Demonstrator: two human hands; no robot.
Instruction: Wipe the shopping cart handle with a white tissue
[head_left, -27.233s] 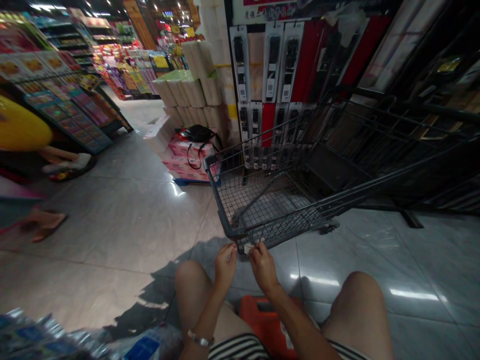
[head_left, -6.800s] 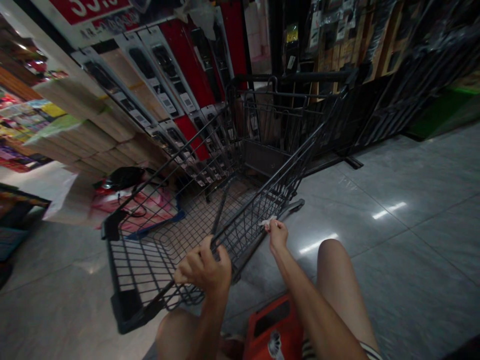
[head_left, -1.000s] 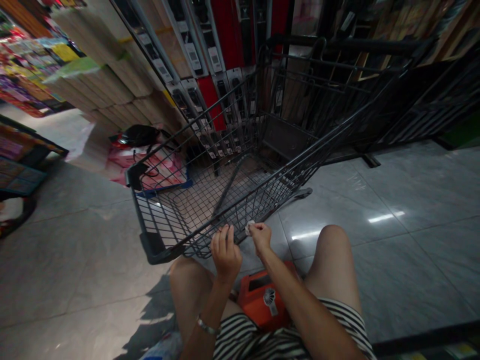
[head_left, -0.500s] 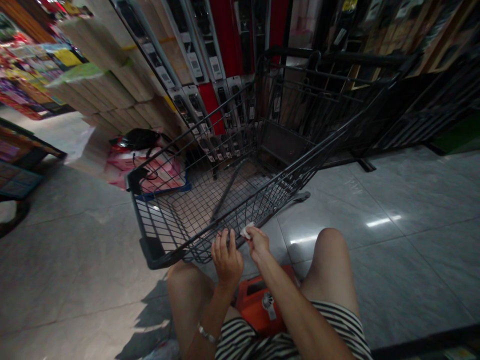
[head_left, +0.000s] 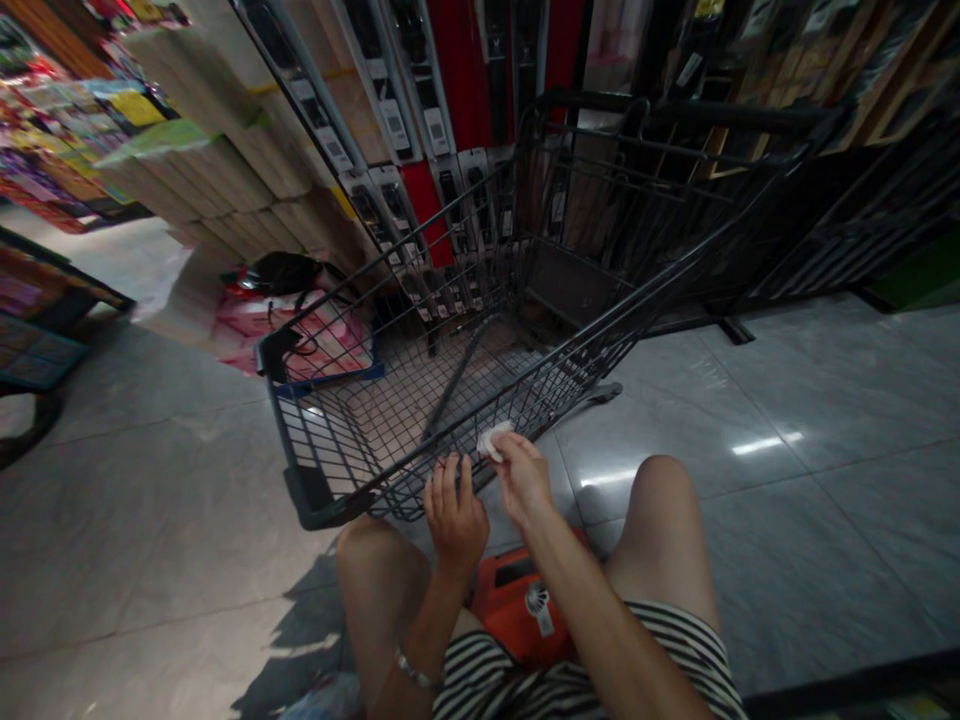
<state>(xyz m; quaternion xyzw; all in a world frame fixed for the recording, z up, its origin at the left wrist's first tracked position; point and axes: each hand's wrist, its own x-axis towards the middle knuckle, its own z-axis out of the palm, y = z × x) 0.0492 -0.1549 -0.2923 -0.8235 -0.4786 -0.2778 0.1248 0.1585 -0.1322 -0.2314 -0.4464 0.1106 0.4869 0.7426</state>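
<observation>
A dark wire shopping cart stands in front of my knees, its near side facing me. My left hand is at the lower part of that side, fingertips bent onto the wires. Just to its right, my right hand pinches a crumpled white wipe between thumb and fingers, close against the mesh. Part of the wipe is hidden by the fingers. The basket's wire floor shows through the side. Between my legs is an orange stool-like thing with a slot and a white label.
Behind the cart rises a rack of packaged goods. Stacked paper packs and a pink package with a black bag on it stand at the left. Grey floor tiles run along the right.
My right hand has shifted slightly up and right along the cart's side, and more of the wipe shows. The left hand stays almost in place. The view has moved a little.
</observation>
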